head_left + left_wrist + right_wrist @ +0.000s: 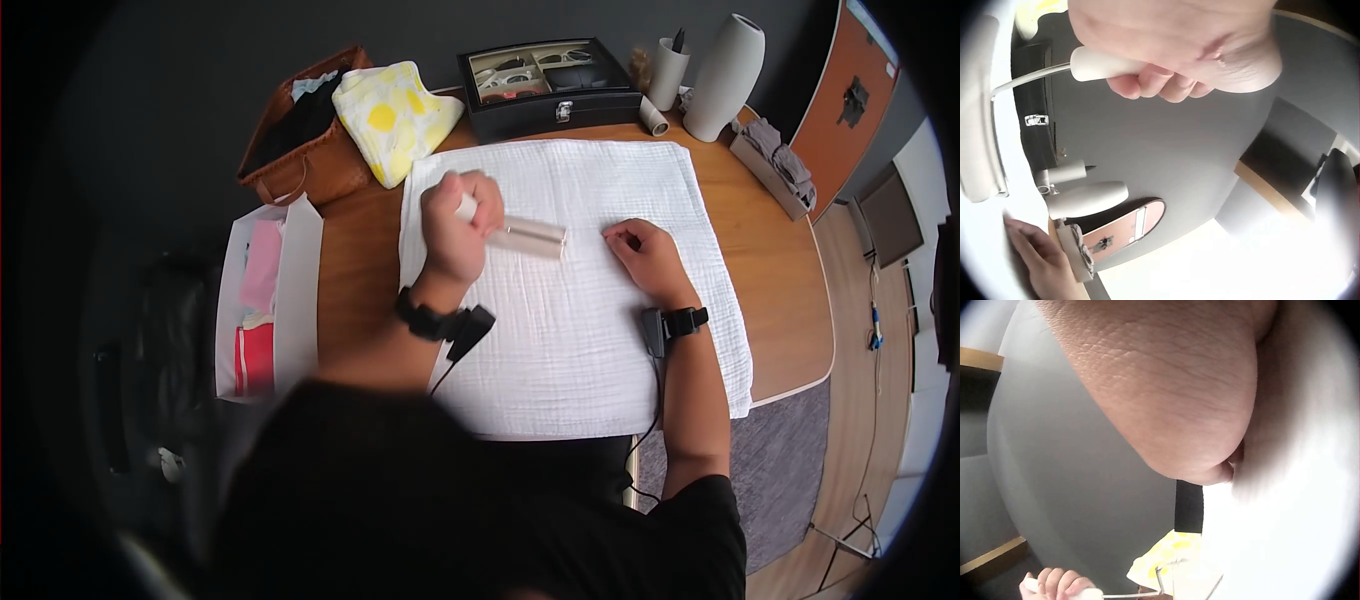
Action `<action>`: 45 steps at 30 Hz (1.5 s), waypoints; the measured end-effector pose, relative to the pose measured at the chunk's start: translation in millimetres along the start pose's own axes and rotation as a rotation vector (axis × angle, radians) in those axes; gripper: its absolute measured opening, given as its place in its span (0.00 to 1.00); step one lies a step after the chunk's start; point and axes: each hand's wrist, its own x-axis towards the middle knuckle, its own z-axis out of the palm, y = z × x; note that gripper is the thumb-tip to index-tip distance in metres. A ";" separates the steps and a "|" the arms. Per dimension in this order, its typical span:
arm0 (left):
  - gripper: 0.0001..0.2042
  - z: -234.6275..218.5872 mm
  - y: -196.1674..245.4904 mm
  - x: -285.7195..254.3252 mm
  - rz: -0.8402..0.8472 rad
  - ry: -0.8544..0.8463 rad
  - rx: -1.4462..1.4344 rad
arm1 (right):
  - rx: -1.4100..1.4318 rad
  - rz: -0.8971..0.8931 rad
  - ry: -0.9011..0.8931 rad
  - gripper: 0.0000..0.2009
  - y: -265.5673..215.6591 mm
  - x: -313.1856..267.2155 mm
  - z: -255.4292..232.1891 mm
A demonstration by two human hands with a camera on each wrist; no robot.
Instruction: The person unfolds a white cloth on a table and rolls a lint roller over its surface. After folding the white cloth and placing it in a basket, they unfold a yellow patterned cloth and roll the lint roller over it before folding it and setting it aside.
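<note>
My left hand [460, 228] grips the white handle of a lint roller [532, 238] over a white cloth [540, 330]. In the left wrist view, fingers of the left hand [1175, 56] wrap round the handle, and a bent metal rod joins it to the pale roller [977, 119] at the left edge. My right hand [650, 262] rests on the cloth, to the right of the roller and apart from it, its fingers loosely bent with nothing visible in them. The right wrist view mostly shows the heel of that hand [1172, 387]; its fingertips are largely hidden.
Behind the cloth stand a black glasses case [555, 112], a brown basket [322, 150] with a yellow-and-white cloth [395, 115], a white cup [668, 75] and a white vase [722, 80]. An open white box [297, 300] is at left, a small grey box [770, 175] at right.
</note>
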 end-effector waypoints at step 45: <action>0.23 7.4 42.7 -122.9 0.301 -0.705 0.490 | 0.098 0.004 0.097 0.08 8.8 2.7 -1.5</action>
